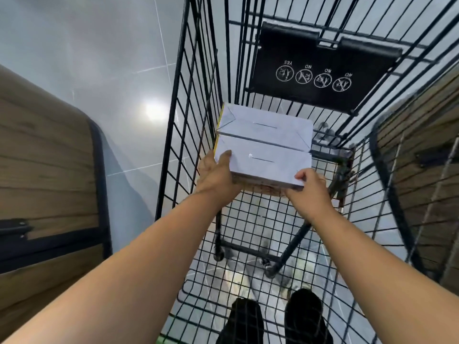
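This is looking like a shop, most likely a supermarket aisle. A black wire shopping cart [193,95] is filling the middle of the view, its folded child-seat flap [323,53] showing a row of YES and NO safety pictograms. White cartons [268,130] are showing inside its basket. A glossy grey tiled floor [111,58] is reflecting a ceiling light, and wood-look display fixtures [44,157] with black trim are flanking the cart on both sides.

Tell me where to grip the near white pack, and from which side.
Near white pack: grip both near corners from the near edge, as left hand and right hand do. It lies wide and flat, and a second pack blocks its far side.
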Tool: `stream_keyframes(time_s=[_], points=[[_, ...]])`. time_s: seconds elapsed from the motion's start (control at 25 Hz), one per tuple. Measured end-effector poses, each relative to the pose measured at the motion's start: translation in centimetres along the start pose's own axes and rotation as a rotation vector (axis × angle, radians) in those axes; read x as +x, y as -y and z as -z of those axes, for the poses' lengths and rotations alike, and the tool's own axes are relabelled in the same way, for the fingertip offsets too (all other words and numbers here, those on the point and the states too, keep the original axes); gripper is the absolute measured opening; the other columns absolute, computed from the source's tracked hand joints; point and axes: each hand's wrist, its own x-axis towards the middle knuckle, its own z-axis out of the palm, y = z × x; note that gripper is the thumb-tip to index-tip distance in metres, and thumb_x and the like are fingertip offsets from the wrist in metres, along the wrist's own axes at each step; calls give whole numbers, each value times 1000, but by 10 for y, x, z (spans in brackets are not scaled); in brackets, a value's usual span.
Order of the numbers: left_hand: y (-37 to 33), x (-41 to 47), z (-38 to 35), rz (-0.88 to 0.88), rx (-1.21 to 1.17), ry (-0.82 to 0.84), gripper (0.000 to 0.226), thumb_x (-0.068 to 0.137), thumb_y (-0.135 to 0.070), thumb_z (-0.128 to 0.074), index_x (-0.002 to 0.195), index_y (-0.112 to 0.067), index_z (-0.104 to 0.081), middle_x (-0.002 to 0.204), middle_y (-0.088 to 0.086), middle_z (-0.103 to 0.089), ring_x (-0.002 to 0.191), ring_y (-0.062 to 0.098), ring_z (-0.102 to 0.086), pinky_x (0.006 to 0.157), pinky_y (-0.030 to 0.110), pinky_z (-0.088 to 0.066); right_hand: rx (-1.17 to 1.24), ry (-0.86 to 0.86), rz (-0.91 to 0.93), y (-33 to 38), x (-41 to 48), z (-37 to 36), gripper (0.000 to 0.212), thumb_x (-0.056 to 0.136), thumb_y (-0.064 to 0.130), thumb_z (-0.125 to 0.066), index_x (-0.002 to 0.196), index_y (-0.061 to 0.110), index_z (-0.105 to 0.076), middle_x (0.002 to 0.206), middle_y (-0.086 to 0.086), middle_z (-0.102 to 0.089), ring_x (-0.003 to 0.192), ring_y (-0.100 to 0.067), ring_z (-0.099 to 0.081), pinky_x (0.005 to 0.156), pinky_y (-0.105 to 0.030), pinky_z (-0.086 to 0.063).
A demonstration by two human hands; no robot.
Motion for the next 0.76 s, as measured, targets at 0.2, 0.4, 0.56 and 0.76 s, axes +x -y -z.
stream_keyframes(time_s=[0.2, 0.4, 0.56, 0.76], points=[[-9, -12, 23, -54, 25, 23, 91, 81, -32, -72, 152, -27, -16, 160, 5, 4, 148, 24, 6, 118, 39, -13, -67, 92, 3, 13, -8, 18, 41, 83, 22, -73, 116, 16, -49, 127, -10, -41, 106, -17, -45, 81, -19, -32], [-38, -34, 66, -171, 76, -18, 91, 81, -30, -74, 153, -26, -17, 161, 8, -4, 148, 29, -4, 117, 41, -17, -117, 24, 128, 56, -36, 57, 62, 82, 25, -74, 135, 19, -43, 141, -9, -33, 109, -17, -46, 86, -19, -32], [-77, -75, 108, -339, 87, -93, 91, 81, -30, -75, 152, -26, -18, 160, 8, -9, 147, 28, -12, 117, 40, -20, -103, -71, 214, 93, -78, 99, 70, 82, 27, -75, 142, 20, -39, 148, -6, -29, 126, -22, -44, 99, -22, -31], [-134, -135, 149, -553, 138, -157, 92, 81, -34, -75, 153, -27, -18, 157, 8, -19, 145, 26, -19, 118, 40, -21, -90, -190, 297, 120, -144, 157, 76, 80, 32, -76, 144, 27, -35, 150, -3, -26, 133, -20, -38, 106, -25, -29]])
